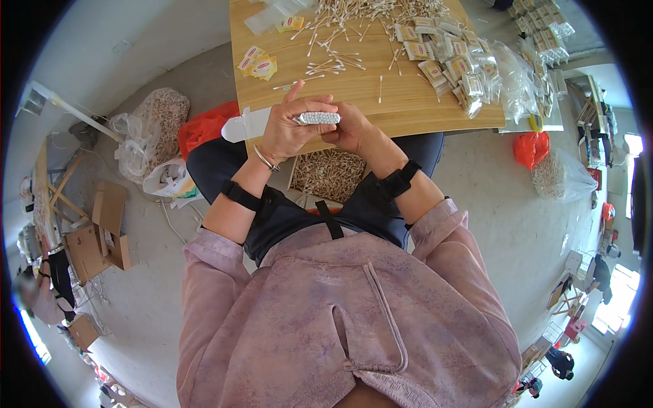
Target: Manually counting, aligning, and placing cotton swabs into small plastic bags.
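My left hand point(289, 129) and my right hand point(350, 129) meet at the near edge of a wooden table point(401, 102). Together they hold a tight bundle of cotton swabs point(317, 117), its white tips facing up, partly inside a clear plastic sleeve point(245, 124) that sticks out to the left. My left fingers wrap over the bundle; my right hand grips its right end. Loose cotton swabs point(333, 61) lie scattered on the table beyond my hands, with a dense heap point(367, 8) at the far edge.
Filled small packets point(456, 64) pile up at the table's right, yellow labels point(258, 64) at its left. A box of swabs point(328, 173) sits between my knees. Plastic bags point(153, 129), a red bag point(204, 126) and cardboard boxes point(109, 231) stand on the floor to the left.
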`<state>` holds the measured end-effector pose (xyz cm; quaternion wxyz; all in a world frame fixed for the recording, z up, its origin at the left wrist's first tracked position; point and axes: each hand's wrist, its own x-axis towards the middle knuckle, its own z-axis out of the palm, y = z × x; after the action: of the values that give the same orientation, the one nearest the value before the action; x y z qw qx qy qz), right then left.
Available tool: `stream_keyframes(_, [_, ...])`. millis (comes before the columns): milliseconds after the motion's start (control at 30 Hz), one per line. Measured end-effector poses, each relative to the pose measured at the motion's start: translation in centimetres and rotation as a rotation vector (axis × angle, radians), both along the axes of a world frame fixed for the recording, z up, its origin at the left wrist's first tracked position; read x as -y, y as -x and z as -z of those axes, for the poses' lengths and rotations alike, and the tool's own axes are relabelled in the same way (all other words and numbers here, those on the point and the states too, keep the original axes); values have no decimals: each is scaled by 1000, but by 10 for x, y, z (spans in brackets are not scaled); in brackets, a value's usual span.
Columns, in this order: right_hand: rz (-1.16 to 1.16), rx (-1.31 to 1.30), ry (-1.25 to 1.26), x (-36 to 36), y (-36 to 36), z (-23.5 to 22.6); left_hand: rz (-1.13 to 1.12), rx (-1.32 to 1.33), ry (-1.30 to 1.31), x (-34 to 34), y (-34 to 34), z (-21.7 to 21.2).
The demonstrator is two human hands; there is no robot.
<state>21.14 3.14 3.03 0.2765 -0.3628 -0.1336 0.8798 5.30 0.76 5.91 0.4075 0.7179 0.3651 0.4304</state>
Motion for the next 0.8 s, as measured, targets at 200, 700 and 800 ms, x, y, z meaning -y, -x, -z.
stream_keyframes(200, [-23, -35, -14, 3, 7, -10, -31, 112, 98, -1, -1, -12])
stream_keyframes(700, [-88, -157, -46, 2, 4, 2, 62, 73, 124, -8, 3, -17])
stream_keyframes(800, [-61, -124, -69, 3, 5, -2, 30, 29, 119, -5, -2, -29])
